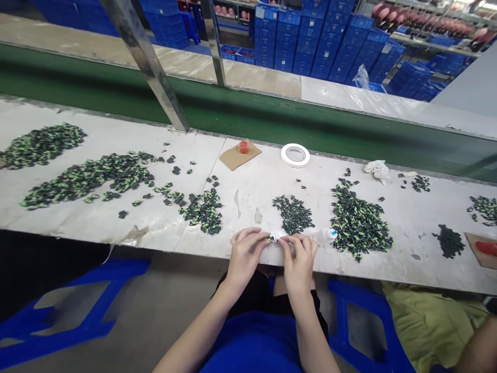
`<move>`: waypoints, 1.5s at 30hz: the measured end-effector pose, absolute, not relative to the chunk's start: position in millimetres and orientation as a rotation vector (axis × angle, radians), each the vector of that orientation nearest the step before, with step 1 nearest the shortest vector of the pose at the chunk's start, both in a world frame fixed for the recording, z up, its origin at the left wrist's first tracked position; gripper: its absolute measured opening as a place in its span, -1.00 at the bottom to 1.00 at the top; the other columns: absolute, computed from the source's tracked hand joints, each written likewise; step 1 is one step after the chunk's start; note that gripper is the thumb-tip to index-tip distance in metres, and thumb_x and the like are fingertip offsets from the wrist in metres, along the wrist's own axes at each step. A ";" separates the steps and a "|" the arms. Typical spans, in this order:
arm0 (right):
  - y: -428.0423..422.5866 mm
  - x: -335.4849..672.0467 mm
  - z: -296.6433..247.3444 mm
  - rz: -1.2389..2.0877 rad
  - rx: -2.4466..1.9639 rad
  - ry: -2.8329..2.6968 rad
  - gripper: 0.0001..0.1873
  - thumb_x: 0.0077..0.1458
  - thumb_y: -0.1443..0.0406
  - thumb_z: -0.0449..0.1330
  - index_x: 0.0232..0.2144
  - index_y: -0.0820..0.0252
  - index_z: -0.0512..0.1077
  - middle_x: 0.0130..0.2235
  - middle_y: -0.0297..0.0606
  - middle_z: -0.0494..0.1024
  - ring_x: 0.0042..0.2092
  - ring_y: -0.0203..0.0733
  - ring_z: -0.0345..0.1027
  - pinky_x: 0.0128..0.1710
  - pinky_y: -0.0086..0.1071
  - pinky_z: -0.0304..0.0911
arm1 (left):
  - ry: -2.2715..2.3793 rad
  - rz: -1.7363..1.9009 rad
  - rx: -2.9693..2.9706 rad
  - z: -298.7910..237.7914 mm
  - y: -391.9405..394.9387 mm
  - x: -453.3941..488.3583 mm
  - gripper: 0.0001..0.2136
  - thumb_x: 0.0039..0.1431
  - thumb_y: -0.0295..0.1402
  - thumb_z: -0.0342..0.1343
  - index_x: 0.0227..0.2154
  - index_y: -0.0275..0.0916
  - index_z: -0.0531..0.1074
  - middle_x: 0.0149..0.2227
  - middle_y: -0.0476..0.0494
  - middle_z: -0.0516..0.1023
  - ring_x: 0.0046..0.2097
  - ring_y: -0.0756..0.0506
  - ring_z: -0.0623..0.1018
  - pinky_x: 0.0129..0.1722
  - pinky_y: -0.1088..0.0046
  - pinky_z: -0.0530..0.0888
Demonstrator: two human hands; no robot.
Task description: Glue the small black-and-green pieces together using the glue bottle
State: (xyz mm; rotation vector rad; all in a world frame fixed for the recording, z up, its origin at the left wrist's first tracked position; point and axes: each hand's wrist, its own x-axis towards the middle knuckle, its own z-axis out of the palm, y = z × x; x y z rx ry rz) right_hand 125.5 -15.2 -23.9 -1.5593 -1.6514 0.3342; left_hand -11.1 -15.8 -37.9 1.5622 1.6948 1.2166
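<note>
Near the table's front edge, my left hand pinches a small black-and-green plastic part between thumb and fingers. Close beside it, my right hand is closed in a pinch around a tiny dark piece, too small to name. The fingertips of both hands almost meet. A white bottle with a blue tip lies just right of my right hand. Beyond my hands is a pile of small black pieces. Heaps of black-and-green parts lie to the left and to the right.
At the back are a roll of white tape, a red-filled cup on cardboard and crumpled tissue. A metal post rises from the table's rear edge. Blue stools flank me; another person's arm shows at lower right.
</note>
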 end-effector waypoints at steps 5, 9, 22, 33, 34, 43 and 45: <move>-15.0 121.0 -18.8 0.546 -1.489 -1.599 -0.75 0.25 0.19 0.09 -0.40 0.11 0.50 -0.33 -0.22 0.55 -0.14 -0.06 0.28 -0.11 -0.19 0.25 | 1.641 1.191 1.638 -37.0 -15.7 -12.8 -0.86 0.18 -0.39 0.15 -0.30 -0.06 0.61 -0.24 -0.10 0.65 -0.06 -0.21 0.54 0.02 0.08 0.34; -14.6 121.2 -20.9 0.647 -1.478 -1.548 -0.75 0.22 0.17 0.12 -0.40 0.12 0.52 -0.36 -0.21 0.53 -0.19 -0.09 0.34 -0.17 -0.23 0.32 | 1.546 1.202 1.609 -35.5 -14.9 -14.1 -0.87 0.17 -0.38 0.16 -0.32 -0.07 0.61 -0.30 -0.10 0.65 -0.08 -0.20 0.53 0.03 0.08 0.36; -22.2 143.0 3.0 0.919 -1.271 -1.462 -0.78 0.09 0.28 0.26 -0.17 0.11 0.53 -0.24 -0.19 0.54 -0.24 -0.17 0.48 -0.32 -0.33 0.44 | 1.338 1.231 1.523 5.2 -25.4 -8.9 -0.87 0.16 -0.36 0.13 -0.29 -0.15 0.58 -0.27 -0.17 0.59 -0.11 -0.13 0.52 -0.07 0.30 0.49; -32.6 140.6 7.1 1.029 -1.137 -1.307 -0.71 -0.01 0.35 0.27 -0.18 0.11 0.39 -0.43 -0.39 0.50 -0.33 -0.29 0.48 -0.18 -0.37 0.44 | 1.438 1.235 1.635 25.1 -42.1 -0.1 -0.87 0.12 -0.40 0.13 -0.33 -0.13 0.58 -0.35 -0.10 0.62 -0.11 -0.18 0.49 -0.06 0.22 0.44; -32.4 139.9 5.8 1.022 -1.134 -1.301 -0.71 -0.01 0.35 0.27 -0.19 0.11 0.38 -0.43 -0.39 0.49 -0.34 -0.29 0.47 -0.19 -0.37 0.44 | 1.453 1.251 1.628 25.1 -43.3 1.1 -0.88 0.11 -0.40 0.14 -0.34 -0.13 0.58 -0.35 -0.11 0.62 -0.11 -0.18 0.49 -0.07 0.22 0.44; -34.1 158.1 5.6 0.926 -1.186 -1.412 -0.70 0.00 0.33 0.27 -0.15 0.12 0.41 -0.43 -0.37 0.50 -0.34 -0.24 0.48 -0.20 -0.29 0.45 | 1.350 1.206 1.516 13.5 -43.0 9.8 -0.83 0.16 -0.32 0.14 -0.21 -0.14 0.56 -0.29 -0.16 0.60 -0.10 -0.17 0.53 -0.07 0.26 0.44; -36.0 172.4 8.5 0.781 -1.255 -1.439 -0.70 0.01 0.32 0.28 -0.15 0.12 0.44 -0.40 -0.33 0.51 -0.32 -0.21 0.47 -0.19 -0.24 0.43 | 1.330 1.128 1.549 10.3 -39.3 5.4 -0.68 0.16 -0.29 0.16 0.00 -0.10 0.45 -0.25 -0.15 0.62 -0.04 -0.18 0.53 0.01 0.21 0.37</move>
